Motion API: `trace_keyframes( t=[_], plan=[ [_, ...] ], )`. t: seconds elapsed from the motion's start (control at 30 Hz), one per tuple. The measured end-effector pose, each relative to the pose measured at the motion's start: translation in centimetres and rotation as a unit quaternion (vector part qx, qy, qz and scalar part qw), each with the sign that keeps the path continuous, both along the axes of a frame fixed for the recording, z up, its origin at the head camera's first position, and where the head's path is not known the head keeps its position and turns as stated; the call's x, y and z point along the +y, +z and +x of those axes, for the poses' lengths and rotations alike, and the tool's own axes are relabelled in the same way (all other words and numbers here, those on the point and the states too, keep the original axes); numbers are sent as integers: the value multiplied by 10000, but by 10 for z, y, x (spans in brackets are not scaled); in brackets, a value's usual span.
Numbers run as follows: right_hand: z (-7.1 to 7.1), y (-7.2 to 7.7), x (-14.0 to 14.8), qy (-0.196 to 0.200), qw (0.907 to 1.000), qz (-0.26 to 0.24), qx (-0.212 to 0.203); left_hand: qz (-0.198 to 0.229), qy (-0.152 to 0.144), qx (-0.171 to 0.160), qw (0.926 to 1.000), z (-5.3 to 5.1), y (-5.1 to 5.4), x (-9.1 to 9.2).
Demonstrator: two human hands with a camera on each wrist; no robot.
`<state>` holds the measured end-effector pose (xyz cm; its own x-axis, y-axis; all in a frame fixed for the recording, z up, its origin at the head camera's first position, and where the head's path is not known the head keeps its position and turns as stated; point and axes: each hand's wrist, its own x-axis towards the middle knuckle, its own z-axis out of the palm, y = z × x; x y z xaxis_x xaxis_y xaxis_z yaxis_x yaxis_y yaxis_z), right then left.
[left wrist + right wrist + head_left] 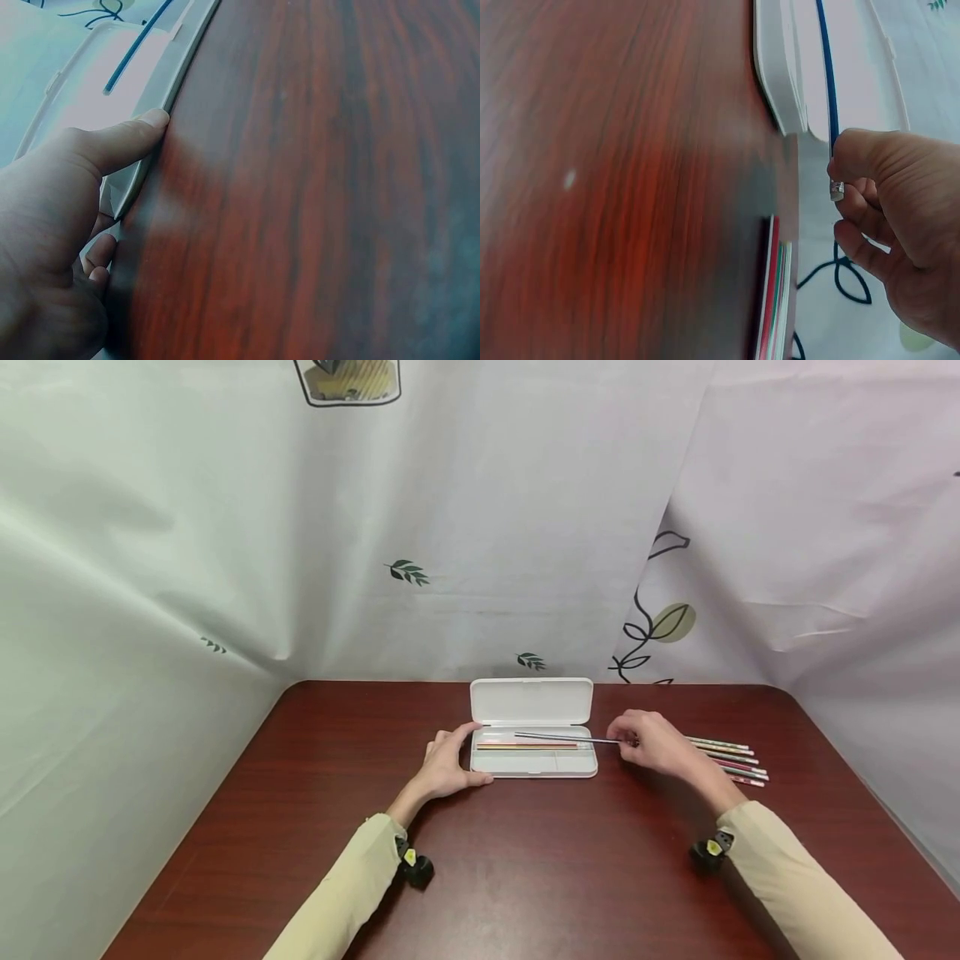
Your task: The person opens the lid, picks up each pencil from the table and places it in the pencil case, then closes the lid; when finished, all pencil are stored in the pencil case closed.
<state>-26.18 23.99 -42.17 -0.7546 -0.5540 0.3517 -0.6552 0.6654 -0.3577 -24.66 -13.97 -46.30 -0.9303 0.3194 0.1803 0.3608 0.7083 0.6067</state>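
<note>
A white pencil case (pixel 517 763) lies on the table with its lid raised toward the back. My left hand (pixel 444 767) grips its left end, with the thumb along the front edge and a finger at the back corner. In the tray's rear compartment lie a couple of pencils (pixel 525 746), reddish and yellowish. Between thumb and fingers, my right hand (pixel 654 743) pinches a dark blue pencil (pixel 828 75) near its metal-banded end. That pencil extends leftward over the case, roughly level; whether it touches the case I cannot tell.
Several patterned pencils (pixel 738 760) lie side by side on the table, right of the case and partly hidden behind the right hand. A white printed curtain (pixel 487 527) hangs behind the dark red wooden table (pixel 525 877) and along its sides.
</note>
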Motion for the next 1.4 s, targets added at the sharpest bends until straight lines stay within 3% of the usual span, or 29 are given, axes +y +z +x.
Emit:
trace_keyframes(
  t=[0.63, 1.07, 1.4],
  plan=[
    [-12, -3, -42, 306, 9993, 83, -192, 9, 27, -23, 10000, -1, 0, 0],
    [-16, -3, -55, 359, 9979, 267, -460, 20, -13, -33, 10000, 0, 1, -1],
    [-18, -4, -61, 390, 9976, 394, -413, 52, -28, -58, 10000, 1, 2, -1]
  ],
)
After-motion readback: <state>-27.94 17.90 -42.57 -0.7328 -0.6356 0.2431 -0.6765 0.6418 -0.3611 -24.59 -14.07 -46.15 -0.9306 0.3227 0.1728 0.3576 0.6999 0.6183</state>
